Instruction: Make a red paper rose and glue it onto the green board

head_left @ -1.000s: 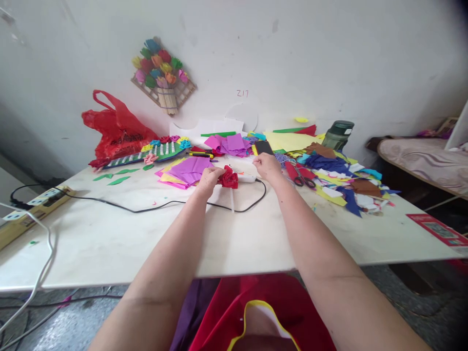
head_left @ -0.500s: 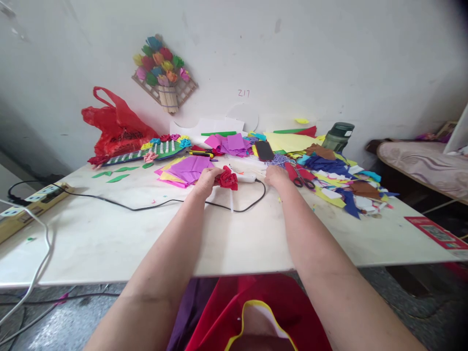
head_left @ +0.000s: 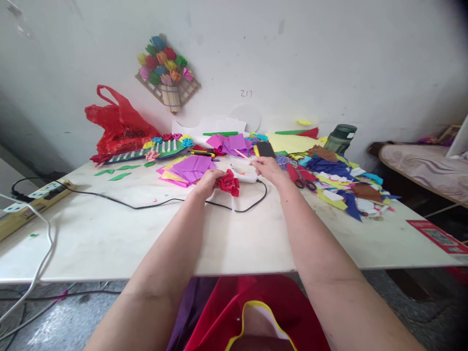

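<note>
Across the white table (head_left: pixel 146 248), a black cord (head_left: pixel 137 207) passes behind the left hand (head_left: pixel 209 184) at the wrist, so a snag could drag the white glue gun (head_left: pixel 250 179) at centre, which, if hot, could burn the fingers pinching a red paper rose (head_left: pixel 229 184) at its eight o'clock; the right hand (head_left: pixel 268 168), at its two, pinches a thin stick (head_left: pixel 242 154). The red plastic bag (head_left: pixel 113 117) at ten o'clock has illegible lettering; the wall (head_left: pixel 234 53) at twelve reads "217" or "Z17".

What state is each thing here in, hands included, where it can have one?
Left hand: closed on red flower
Red flower: held, bloom formed
Right hand: pinching thin stick
Thin stick: held, slanting
Glue gun: lying down, cord attached
Scissors: lying down, blade opening unclear
Bottle: upright, lid on
Red bag: crumpled, handle loop raised
</note>
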{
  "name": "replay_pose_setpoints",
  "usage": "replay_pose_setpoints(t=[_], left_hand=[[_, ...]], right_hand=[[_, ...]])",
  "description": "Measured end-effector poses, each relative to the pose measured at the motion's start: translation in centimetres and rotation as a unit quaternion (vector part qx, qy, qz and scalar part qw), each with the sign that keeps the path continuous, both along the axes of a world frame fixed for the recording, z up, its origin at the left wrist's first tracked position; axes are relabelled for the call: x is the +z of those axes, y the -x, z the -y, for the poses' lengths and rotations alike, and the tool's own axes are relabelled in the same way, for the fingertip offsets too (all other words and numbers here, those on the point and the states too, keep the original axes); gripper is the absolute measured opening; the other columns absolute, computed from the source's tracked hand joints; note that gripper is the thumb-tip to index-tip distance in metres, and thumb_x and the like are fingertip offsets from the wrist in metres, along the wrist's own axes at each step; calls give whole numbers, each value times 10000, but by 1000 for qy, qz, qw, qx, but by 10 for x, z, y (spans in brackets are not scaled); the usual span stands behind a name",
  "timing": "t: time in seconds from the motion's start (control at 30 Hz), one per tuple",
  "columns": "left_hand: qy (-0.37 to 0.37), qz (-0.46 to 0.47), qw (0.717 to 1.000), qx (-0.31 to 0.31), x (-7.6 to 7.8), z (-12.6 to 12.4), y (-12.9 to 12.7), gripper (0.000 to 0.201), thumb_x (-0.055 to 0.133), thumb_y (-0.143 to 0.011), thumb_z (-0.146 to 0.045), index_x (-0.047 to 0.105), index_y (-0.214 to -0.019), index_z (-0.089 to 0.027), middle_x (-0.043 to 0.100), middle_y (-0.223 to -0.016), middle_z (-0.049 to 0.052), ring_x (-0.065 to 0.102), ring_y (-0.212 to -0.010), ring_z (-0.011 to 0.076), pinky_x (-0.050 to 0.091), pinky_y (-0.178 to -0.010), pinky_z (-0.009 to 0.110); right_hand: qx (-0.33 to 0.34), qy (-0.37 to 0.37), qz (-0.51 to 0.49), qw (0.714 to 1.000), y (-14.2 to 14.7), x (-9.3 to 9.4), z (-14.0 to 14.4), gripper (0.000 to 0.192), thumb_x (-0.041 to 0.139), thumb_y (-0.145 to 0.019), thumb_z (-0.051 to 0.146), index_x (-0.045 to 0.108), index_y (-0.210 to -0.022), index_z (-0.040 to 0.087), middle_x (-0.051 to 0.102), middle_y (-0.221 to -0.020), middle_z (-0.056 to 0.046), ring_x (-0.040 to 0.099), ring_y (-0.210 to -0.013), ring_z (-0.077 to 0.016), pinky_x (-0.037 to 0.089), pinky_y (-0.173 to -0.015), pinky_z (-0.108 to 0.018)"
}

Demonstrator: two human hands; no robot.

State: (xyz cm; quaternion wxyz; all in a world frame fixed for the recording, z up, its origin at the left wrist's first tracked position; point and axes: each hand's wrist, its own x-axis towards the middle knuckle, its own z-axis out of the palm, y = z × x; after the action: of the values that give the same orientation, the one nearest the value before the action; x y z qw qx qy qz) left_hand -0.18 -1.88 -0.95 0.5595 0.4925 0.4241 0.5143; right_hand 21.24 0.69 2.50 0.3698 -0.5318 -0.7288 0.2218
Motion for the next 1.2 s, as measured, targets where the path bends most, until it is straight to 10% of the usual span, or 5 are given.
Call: replay_pose_setpoints(t=[0.3,0.5,0.7,1.2], left_hand=[[-25,-5,999,-26,-7,-5,1,133,609,-575,-262,561,-572,-137,512,-523,-14,490,-485,102,393,-493,234],[-17,6,1000,-23,-5,-4,0,132,618,-570,-255,546,-562,-146,501,-518,-13,465,-466,99,358,-463,237],[-23,-2,999,-35,-5,-4,0,135,625,-581,-267,593,-603,-138,531,-533,-4,471,-478,101,349,-470,239],[-27,-27,999,-37,-3,-1,0,146,624,-583,-275,620,-601,-130,544,-530,4,481,-479,105,343,-461,233]], right_hand=[[130,107,-75,983,13,7,14,331,616,-700,460,648,-729,132,337,-449,81,295,-437,-57,200,-445,-214],[156,116,-62,979,20,11,18,306,615,-720,426,610,-687,122,458,-474,50,340,-431,-49,218,-441,-211],[212,163,-69,961,26,9,18,318,604,-773,342,649,-1008,132,352,-428,102,307,-416,-51,216,-456,-200],[199,201,-58,957,25,16,26,297,554,-819,332,665,-1030,156,346,-432,87,282,-404,-52,159,-415,-191]])
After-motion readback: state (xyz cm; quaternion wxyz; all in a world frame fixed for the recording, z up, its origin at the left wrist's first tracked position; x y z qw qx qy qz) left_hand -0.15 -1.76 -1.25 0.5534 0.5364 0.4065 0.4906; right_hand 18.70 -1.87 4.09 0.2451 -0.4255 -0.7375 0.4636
